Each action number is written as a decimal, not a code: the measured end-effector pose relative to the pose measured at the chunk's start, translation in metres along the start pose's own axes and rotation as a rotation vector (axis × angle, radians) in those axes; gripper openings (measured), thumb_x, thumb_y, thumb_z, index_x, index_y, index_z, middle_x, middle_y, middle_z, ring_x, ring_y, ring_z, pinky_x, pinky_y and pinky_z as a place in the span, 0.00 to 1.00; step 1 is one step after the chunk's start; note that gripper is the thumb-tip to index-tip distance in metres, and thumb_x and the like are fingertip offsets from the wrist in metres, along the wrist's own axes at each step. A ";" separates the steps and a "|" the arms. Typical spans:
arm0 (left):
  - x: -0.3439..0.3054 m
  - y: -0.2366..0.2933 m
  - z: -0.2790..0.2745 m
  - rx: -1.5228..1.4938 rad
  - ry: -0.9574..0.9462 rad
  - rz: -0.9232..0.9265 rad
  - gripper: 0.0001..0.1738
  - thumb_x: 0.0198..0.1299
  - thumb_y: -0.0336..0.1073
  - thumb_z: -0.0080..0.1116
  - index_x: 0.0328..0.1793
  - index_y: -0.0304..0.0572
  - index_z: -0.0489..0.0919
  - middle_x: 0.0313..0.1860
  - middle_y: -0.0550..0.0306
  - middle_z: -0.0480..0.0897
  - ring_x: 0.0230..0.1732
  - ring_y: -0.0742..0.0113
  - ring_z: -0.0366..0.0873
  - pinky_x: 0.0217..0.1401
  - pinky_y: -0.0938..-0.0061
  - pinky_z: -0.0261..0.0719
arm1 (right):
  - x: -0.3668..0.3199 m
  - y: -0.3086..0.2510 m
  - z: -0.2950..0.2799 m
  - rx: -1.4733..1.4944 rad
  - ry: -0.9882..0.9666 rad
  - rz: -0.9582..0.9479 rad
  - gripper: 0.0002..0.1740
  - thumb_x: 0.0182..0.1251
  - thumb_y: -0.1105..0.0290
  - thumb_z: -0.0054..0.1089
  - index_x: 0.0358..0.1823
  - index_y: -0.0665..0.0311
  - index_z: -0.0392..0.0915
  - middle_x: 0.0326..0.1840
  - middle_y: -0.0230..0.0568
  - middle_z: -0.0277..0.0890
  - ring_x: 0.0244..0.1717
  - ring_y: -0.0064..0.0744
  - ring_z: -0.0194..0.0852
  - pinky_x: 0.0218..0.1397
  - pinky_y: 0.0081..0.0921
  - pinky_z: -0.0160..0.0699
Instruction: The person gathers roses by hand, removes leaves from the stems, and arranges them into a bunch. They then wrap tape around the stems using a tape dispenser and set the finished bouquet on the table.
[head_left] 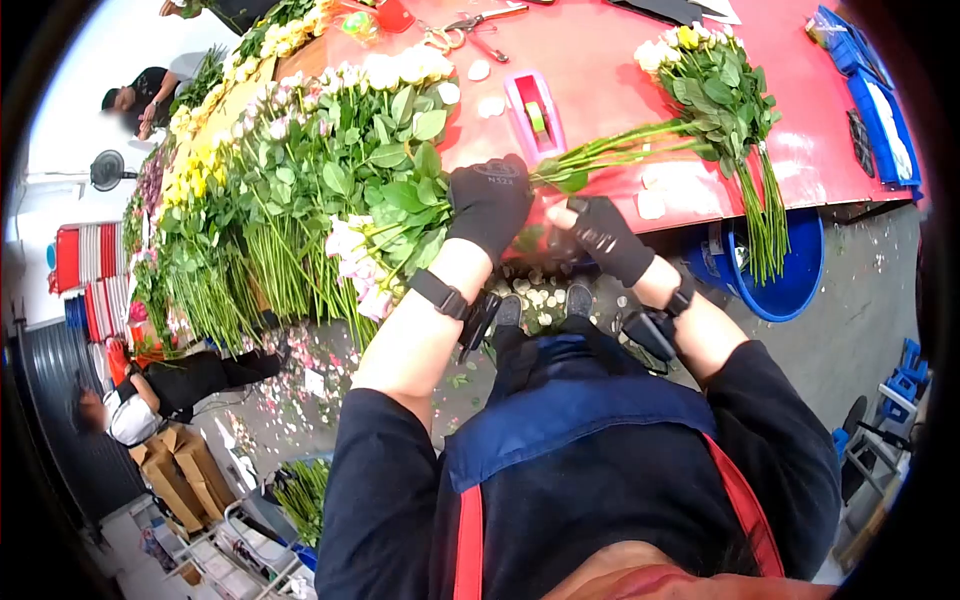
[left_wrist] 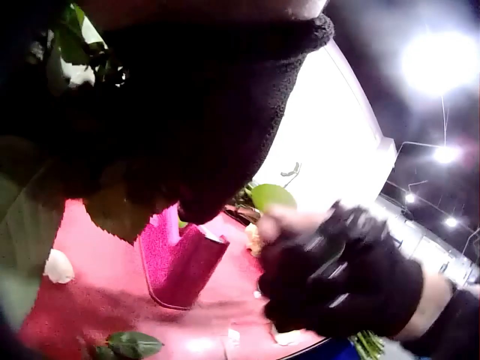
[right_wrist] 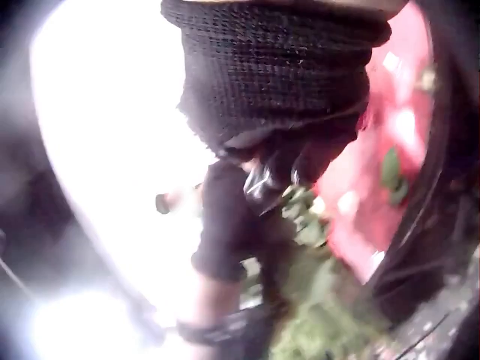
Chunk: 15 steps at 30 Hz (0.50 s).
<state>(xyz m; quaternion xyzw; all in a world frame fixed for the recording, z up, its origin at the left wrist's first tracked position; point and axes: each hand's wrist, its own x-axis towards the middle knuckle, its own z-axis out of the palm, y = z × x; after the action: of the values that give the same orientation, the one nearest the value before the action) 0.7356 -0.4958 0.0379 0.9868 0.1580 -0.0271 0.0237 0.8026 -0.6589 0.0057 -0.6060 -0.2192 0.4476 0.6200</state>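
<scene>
In the head view the gloved left hand (head_left: 490, 205) grips a bunch of rose stems (head_left: 620, 148); pale pink blooms (head_left: 365, 265) hang to its left and the cut ends point right. The gloved right hand (head_left: 608, 240) is just below those stems, apart from them, fingers curled, with nothing visible in it. Across the left wrist view the left glove (left_wrist: 187, 112) is dark, and the right hand (left_wrist: 341, 274) appears blurred with curled fingers. In the right wrist view the right glove (right_wrist: 277, 90) covers the top; the left hand (right_wrist: 232, 217) shows blurred beyond it.
On the red table (head_left: 590, 80) stand a pink tape dispenser (head_left: 535, 115), scissors (head_left: 465, 25) and a rose bunch (head_left: 715, 90) whose stems overhang the edge above a blue bucket (head_left: 800, 270). Many roses (head_left: 290, 190) line the left. Blue trays (head_left: 880, 120) sit at right.
</scene>
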 end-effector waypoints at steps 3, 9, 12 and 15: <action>-0.015 0.014 -0.007 0.006 -0.075 0.070 0.22 0.54 0.55 0.58 0.43 0.47 0.74 0.26 0.51 0.81 0.29 0.51 0.82 0.30 0.57 0.75 | -0.006 -0.022 0.002 0.278 0.028 0.109 0.17 0.67 0.56 0.58 0.35 0.65 0.79 0.20 0.26 0.69 0.18 0.16 0.63 0.20 0.16 0.57; -0.028 0.003 -0.045 -0.507 -0.515 0.082 0.31 0.57 0.65 0.56 0.36 0.39 0.81 0.29 0.45 0.82 0.33 0.51 0.81 0.39 0.62 0.76 | -0.057 -0.081 -0.019 0.032 -0.119 0.005 0.18 0.70 0.57 0.51 0.49 0.63 0.79 0.25 0.29 0.74 0.20 0.18 0.71 0.26 0.19 0.69; -0.034 0.001 -0.048 -1.003 -0.693 0.127 0.34 0.57 0.65 0.57 0.41 0.36 0.83 0.29 0.46 0.82 0.33 0.60 0.80 0.42 0.66 0.75 | -0.068 -0.038 -0.037 -0.205 -0.032 0.082 0.11 0.63 0.68 0.61 0.44 0.66 0.82 0.36 0.35 0.81 0.32 0.19 0.76 0.38 0.21 0.76; -0.032 0.010 -0.036 -0.887 -0.892 0.200 0.32 0.58 0.62 0.58 0.44 0.35 0.83 0.31 0.50 0.84 0.37 0.66 0.79 0.43 0.70 0.74 | -0.051 -0.004 -0.033 -0.025 0.033 -0.288 0.17 0.62 0.72 0.61 0.52 0.67 0.76 0.45 0.36 0.79 0.45 0.23 0.74 0.51 0.24 0.75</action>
<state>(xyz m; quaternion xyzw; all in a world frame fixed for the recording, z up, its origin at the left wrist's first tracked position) 0.7098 -0.5132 0.0762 0.7869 0.0363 -0.3651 0.4961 0.8051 -0.7185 0.0177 -0.5831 -0.2992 0.3410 0.6739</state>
